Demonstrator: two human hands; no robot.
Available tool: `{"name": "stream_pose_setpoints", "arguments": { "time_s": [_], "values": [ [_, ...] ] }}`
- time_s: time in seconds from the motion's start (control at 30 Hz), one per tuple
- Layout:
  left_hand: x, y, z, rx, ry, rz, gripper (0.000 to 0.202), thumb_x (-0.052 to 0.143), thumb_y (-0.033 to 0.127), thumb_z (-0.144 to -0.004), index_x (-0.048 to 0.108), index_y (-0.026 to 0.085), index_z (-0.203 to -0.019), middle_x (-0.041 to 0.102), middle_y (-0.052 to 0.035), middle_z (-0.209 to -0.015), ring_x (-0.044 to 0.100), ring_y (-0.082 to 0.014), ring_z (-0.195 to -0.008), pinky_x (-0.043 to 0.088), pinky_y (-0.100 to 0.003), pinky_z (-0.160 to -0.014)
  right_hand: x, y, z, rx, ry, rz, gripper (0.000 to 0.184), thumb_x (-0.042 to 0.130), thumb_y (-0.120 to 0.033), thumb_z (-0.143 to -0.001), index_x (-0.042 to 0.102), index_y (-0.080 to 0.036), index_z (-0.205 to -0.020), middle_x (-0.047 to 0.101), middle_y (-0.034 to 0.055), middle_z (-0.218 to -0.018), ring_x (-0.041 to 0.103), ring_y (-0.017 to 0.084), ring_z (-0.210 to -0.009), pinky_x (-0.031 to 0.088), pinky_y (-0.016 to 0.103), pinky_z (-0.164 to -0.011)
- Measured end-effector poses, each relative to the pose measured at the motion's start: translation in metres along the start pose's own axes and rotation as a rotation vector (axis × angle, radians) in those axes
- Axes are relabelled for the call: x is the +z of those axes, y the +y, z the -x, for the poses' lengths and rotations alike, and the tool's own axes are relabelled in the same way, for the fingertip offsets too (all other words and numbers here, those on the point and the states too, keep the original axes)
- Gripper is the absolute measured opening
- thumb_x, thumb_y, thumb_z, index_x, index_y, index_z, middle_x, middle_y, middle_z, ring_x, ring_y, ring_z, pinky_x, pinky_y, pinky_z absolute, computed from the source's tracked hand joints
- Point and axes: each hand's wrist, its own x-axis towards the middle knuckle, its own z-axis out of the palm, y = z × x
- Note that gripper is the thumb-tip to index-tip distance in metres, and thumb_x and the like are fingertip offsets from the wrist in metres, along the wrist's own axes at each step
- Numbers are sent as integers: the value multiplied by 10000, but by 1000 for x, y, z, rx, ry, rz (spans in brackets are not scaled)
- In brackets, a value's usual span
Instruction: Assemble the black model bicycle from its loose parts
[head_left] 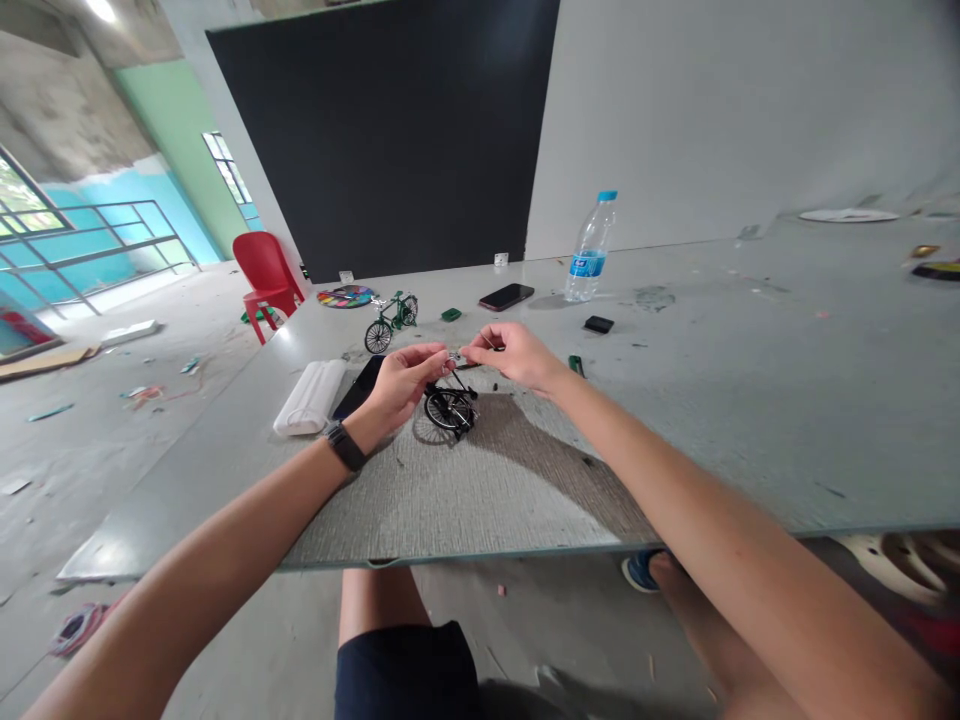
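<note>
- Presently observed: left hand (401, 382) and right hand (514, 355) raised just above the bench (750, 400), fingertips meeting over a small silvery part (454, 358).
- Left fingers pinched closed on that part; right fingers likewise closed, thumb and forefinger nipping either the same part or a fine piece against it. Cannot tell which at this size.
- Black miniature bicycle (450, 408) lying directly beneath the two hands, on the grey mat (487, 480) at the near side of the bench, untouched by either hand.
- Long axis of the bicycle judged to run roughly left to right, tilted slightly away; one wheel turned toward the camera. Front and rear ends not distinguishable.
- Silvery part held roughly level, long axis spanning from one hand to the other.
- Recommended for the fitting in hand: keep wrists low and steady, pinch light, parts aligned before pressing, work kept over the mat in case of a drop.
- Also noted: green miniature bicycle (391, 320) standing farther back, water bottle (592, 248), phone (506, 296), white block (309, 397) left of the mat.
</note>
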Motion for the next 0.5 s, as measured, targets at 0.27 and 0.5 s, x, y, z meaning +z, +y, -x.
{"name": "stream_pose_setpoints", "arguments": {
  "time_s": [0.27, 0.5],
  "values": [
    [-2, 2, 0, -23, -19, 28, 282, 891, 211, -725, 753, 149, -963, 782, -32, -843, 727, -124, -799, 540, -277, -850, -1, -5, 3, 76, -6, -98, 448, 842, -580, -733, 612, -205, -819, 719, 65, -845, 532, 138, -675, 314, 299, -530],
    [0, 2, 1, 17, -18, 43, 274, 915, 227, -681, 769, 138, -895, 780, -34, -817, 729, -129, -769, 543, -274, -820, 0, -9, 3, 153, -20, -183, 454, 885, -525, -690, 589, -200, -803, 683, 46, -824, 495, 104, -628, 229, 272, -471]
  ]
}}
